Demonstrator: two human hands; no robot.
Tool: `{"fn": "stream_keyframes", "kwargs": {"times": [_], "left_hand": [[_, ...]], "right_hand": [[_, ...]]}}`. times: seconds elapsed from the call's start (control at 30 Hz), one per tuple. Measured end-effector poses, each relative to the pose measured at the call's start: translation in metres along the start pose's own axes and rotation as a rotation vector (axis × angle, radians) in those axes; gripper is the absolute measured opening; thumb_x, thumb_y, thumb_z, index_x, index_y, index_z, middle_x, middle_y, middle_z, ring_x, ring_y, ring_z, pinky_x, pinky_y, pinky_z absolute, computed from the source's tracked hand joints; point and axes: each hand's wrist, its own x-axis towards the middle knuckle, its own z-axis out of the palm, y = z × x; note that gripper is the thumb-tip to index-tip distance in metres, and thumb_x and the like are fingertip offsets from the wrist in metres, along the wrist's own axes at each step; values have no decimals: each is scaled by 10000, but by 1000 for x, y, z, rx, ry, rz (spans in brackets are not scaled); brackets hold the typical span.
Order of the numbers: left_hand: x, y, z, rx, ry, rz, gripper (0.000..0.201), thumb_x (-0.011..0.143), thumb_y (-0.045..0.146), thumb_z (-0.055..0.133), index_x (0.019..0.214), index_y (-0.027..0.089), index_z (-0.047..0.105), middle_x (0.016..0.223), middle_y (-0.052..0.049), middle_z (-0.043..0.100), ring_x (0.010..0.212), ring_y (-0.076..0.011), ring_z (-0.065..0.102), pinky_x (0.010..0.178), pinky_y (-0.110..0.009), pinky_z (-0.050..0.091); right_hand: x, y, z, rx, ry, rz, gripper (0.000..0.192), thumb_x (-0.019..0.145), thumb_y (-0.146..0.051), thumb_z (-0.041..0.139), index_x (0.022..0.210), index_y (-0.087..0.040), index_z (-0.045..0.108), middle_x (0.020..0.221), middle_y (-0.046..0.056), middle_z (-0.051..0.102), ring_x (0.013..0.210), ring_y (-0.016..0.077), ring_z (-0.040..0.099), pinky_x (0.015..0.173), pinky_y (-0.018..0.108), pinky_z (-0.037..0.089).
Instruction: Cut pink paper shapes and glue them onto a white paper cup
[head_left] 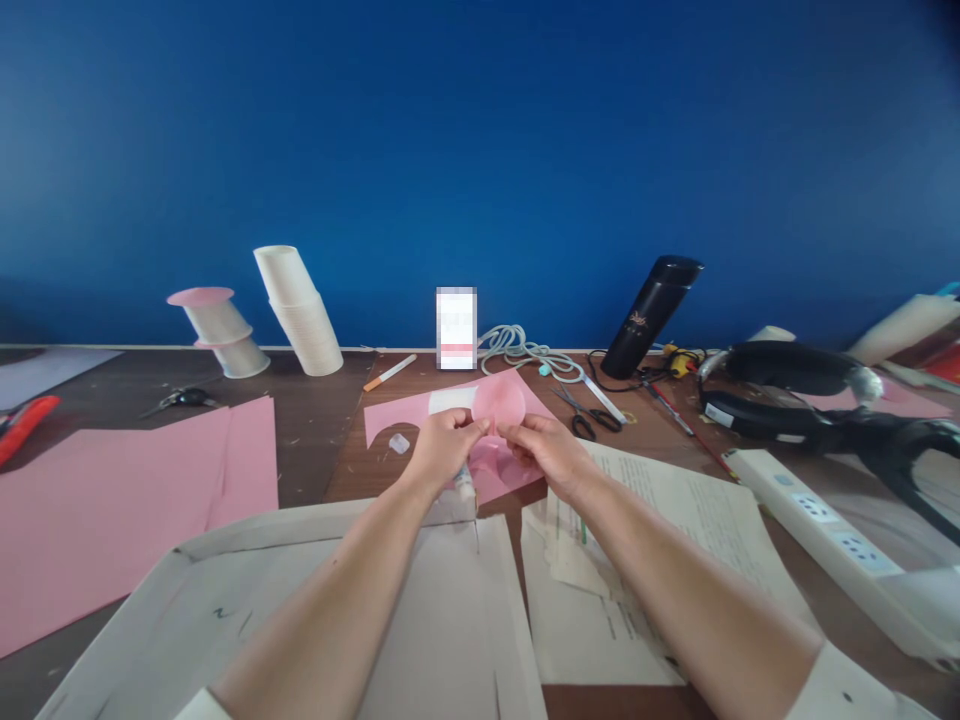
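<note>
A small pink paper disc is held up above the table between both hands. My left hand pinches its lower left edge, and my right hand pinches its lower right edge. Under the hands lies a pink paper sheet with round holes cut from it. A glue stick pokes out just below my left hand, and its clear cap rests on the pink sheet to the left.
Big pink sheets lie at left, a flattened cardboard box in front, printed papers at right. Behind: stacked paper cups, pink-topped cups, scissors, a black flask, a power strip, a cable.
</note>
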Motion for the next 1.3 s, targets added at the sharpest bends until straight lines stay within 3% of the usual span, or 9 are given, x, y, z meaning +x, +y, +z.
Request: {"fn": "stream_keyframes", "kwargs": {"times": [1.0, 1.3], "left_hand": [[-3, 4, 0, -14, -54, 14, 317, 692, 461, 584, 737, 160, 669, 519, 15, 494, 483, -112, 434, 456, -220, 306], [0, -3, 4, -138, -66, -16, 349, 638, 489, 638, 753, 160, 663, 548, 22, 519, 481, -98, 414, 476, -221, 322]], "right_hand": [[1, 4, -1, -130, 46, -12, 369, 673, -534, 625, 574, -192, 528, 539, -23, 515, 503, 111, 433, 485, 249, 289], [-3, 0, 1, -171, 57, -48, 361, 687, -512, 615, 556, -195, 499, 529, -23, 506, 501, 112, 428, 480, 247, 279]]}}
